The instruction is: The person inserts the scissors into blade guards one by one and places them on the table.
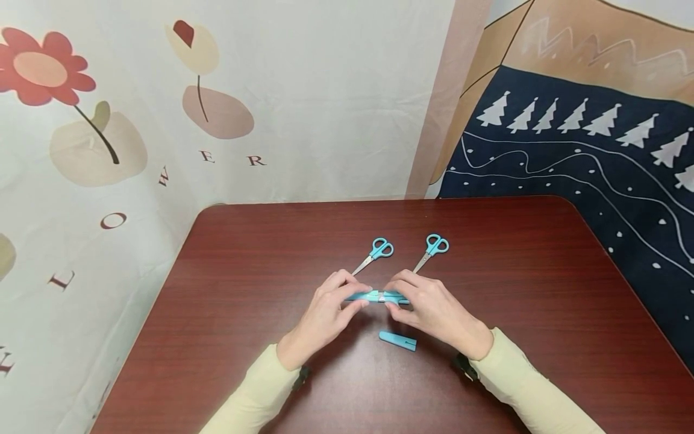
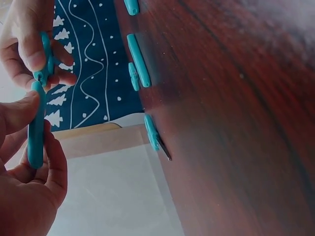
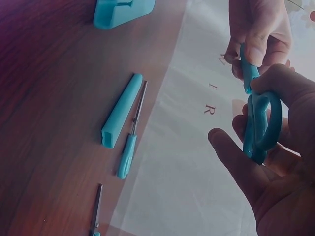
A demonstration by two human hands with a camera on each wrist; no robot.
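My left hand (image 1: 325,301) pinches a teal blade cover (image 2: 35,128) between thumb and fingers. My right hand (image 1: 428,301) grips a pair of scissors (image 3: 261,123) by its teal handles. The cover and the scissors lie end to end in line, with the blades mostly hidden inside the cover and a bit of metal showing at the joint. Both hands are close together, low over the table. Just in front of them lies a second blade cover (image 1: 397,340).
Beyond the hands, two more teal-handled scissors lie on the brown table (image 1: 244,259): one on the left (image 1: 375,253), one on the right (image 1: 432,250). The right wrist view shows another cover (image 3: 120,113) beside scissors. A printed cloth (image 1: 325,90) hangs behind the table.
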